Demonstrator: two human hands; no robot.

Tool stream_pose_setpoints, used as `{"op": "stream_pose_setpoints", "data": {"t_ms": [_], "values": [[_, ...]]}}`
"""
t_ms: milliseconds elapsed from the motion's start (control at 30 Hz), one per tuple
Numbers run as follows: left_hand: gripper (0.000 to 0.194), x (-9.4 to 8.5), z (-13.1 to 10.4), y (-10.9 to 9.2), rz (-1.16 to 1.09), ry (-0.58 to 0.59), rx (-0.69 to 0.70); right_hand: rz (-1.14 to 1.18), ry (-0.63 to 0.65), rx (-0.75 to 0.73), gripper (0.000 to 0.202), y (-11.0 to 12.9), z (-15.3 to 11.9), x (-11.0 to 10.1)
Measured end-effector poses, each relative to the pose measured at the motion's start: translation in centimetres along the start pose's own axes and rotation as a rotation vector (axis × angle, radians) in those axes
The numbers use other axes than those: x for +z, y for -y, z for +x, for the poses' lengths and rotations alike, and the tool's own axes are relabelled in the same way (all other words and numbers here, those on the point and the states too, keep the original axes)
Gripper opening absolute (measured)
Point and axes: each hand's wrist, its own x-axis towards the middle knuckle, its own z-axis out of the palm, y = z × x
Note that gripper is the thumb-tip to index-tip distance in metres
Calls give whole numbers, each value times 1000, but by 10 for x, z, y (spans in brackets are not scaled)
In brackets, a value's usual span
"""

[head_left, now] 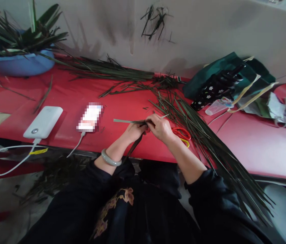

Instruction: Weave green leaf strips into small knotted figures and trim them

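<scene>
Both my hands meet above the red tabletop (122,98), fingers closed around long green leaf strips (125,121). My left hand (135,131) pinches the strips from the left; one pale end sticks out past it and a darker length hangs down toward the table edge. My right hand (158,126) grips the same strips from the right, its fingers bent over them, with a thin tip showing beyond the knuckles. Where the strips cross is mostly hidden by my fingers. Scissors with red and yellow handles (182,133) lie beside my right wrist, partly covered by it.
A big bundle of leaves (209,142) runs off the table on the right; another bundle (112,70) lies along the wall. At left are a blue basin (31,64), a white power bank (43,122) and a phone (90,117). A flowered black umbrella (212,89) leans by a green bag (198,79).
</scene>
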Motion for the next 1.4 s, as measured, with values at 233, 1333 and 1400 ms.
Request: {"op": "stream_pose_setpoints", "data": {"t_ms": [233,1333,1400], "values": [[20,-12,35,9,119,-139,42,13,-204,98,13,-5,29,17],[21,-13,66,27,291,57,-102,-73,-171,-66,14,-50,44,39],[19,-13,67,27,275,44,-105,-106,-198,-82,15,-48,43,39]]}}
